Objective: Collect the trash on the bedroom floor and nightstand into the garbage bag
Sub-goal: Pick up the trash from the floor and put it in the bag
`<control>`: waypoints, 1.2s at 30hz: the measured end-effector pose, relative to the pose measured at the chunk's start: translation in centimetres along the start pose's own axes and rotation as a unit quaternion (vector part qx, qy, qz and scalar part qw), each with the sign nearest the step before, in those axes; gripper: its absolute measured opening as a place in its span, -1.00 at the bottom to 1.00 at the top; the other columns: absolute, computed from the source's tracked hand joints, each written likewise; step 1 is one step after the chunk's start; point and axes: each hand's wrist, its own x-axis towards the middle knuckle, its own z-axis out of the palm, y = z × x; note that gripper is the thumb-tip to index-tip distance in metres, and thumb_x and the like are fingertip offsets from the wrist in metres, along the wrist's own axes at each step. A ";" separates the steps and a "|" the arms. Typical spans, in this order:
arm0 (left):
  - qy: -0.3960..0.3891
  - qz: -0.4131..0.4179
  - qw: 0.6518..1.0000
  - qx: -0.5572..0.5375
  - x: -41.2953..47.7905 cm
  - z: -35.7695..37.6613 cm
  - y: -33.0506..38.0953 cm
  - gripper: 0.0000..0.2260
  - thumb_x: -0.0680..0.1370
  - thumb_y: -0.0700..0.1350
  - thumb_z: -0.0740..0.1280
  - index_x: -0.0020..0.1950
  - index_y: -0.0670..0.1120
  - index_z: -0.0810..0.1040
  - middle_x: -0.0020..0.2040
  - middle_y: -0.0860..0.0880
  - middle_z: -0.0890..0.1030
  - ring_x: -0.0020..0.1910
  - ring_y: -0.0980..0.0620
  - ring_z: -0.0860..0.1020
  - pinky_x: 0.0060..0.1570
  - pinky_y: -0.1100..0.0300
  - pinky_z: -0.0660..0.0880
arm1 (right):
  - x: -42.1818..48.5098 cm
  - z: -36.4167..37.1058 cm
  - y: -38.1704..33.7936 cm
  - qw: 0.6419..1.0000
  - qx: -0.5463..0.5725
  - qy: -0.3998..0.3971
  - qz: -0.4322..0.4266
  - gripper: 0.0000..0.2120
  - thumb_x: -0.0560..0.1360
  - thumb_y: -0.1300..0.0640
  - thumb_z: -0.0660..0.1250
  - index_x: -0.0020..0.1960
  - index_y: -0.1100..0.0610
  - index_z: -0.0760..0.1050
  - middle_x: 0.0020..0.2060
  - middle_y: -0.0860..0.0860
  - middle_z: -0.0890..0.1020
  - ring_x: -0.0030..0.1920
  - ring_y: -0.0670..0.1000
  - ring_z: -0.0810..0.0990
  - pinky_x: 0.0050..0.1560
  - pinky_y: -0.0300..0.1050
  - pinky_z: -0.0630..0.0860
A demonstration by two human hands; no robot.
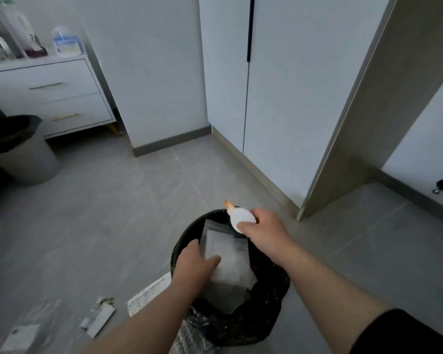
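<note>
a black garbage bag (266,315) lines a round bin in the lower middle of the frame, its plastic glossy and crinkled, folded over the rim. over its mouth a clear, flat plastic packet (228,261) with white sheets inside lies with its long axis running from the lower part of the opening up toward the far rim, tilted a little to the right. the left hand (197,269) is closed on the packet's left edge, thumb on top and fingers underneath. the right hand (261,231) pinches a small white bottle (241,218), smooth and oval, at the upper edge of the bag; its orange pointed tip aims toward the upper left, so the bottle's long axis slants from the hand up and left. a dark sleeve (404,330) shows at the lower right.

beside the bin at the lower left, a crumpled silvery wrapper (146,295) touches the bag's side. further left on the grey tiled floor (100,213) lie a folded white and green paper pack (97,318) and a flat clear sleeve with a white label (21,337), both blurred.

at the left edge stands a second bin (23,159), grey and cylindrical with a black liner. behind it in the upper left is a white nightstand (49,95) with two drawers and thin gold handles, holding bottles (64,42) too blurred to read. white cupboard doors (292,85) fill the upper middle.
</note>
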 end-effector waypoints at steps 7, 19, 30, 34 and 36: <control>-0.003 0.127 0.986 0.104 -2.4 -2.5 -5.4 -0.18 0.44 0.18 0.34 0.56 -0.08 0.03 0.58 0.03 0.00 0.54 0.10 0.02 0.47 0.21 0.08 | -0.7 3.7 1.4 0.978 -0.157 -0.136 -0.018 -0.61 0.37 0.03 0.43 0.18 0.03 0.50 0.07 -0.01 0.56 0.05 -0.04 0.55 0.04 -0.18 0.49; -0.033 0.147 0.988 0.030 -1.8 -1.7 -9.0 0.15 0.16 0.32 0.45 0.56 0.03 -0.10 0.54 0.22 -0.22 0.52 0.21 -0.06 0.45 0.24 0.15 | -1.2 7.9 6.5 0.887 -0.378 -0.254 0.069 0.15 0.32 -0.26 0.43 0.54 0.08 -0.29 0.54 0.16 -0.12 0.53 0.22 -0.08 0.51 0.06 0.03; -0.031 0.156 0.987 0.028 -3.2 -3.4 -10.2 -0.01 0.27 0.42 0.34 0.53 0.21 -0.13 0.50 0.24 -0.32 0.53 0.15 -0.06 0.44 0.14 0.17 | -2.7 7.0 4.4 0.914 -0.358 -0.177 -0.072 0.17 0.23 -0.48 0.29 0.54 -0.02 -0.28 0.55 0.07 -0.19 0.55 0.07 -0.15 0.52 0.00 -0.02; 0.006 0.129 0.991 0.013 -6.1 -7.2 -14.7 0.00 0.16 0.63 0.03 0.52 0.24 -0.10 0.51 0.27 -0.26 0.50 0.21 0.00 0.42 0.11 0.16 | -4.3 8.1 0.6 0.934 -0.291 -0.106 -0.177 -0.20 0.48 -0.24 0.21 0.55 0.03 -0.05 0.56 0.01 -0.06 0.54 -0.04 -0.12 0.50 -0.12 -0.05; 0.044 0.089 0.995 0.020 -7.9 -9.3 -18.4 0.05 0.12 0.66 -0.08 0.52 0.21 -0.05 0.49 0.27 -0.23 0.46 0.26 0.00 0.42 0.15 0.13 | -5.1 9.9 -1.8 0.926 -0.299 -0.093 -0.211 -0.30 0.49 -0.20 0.19 0.53 0.05 0.08 0.55 0.03 0.02 0.54 -0.02 -0.06 0.51 -0.07 -0.01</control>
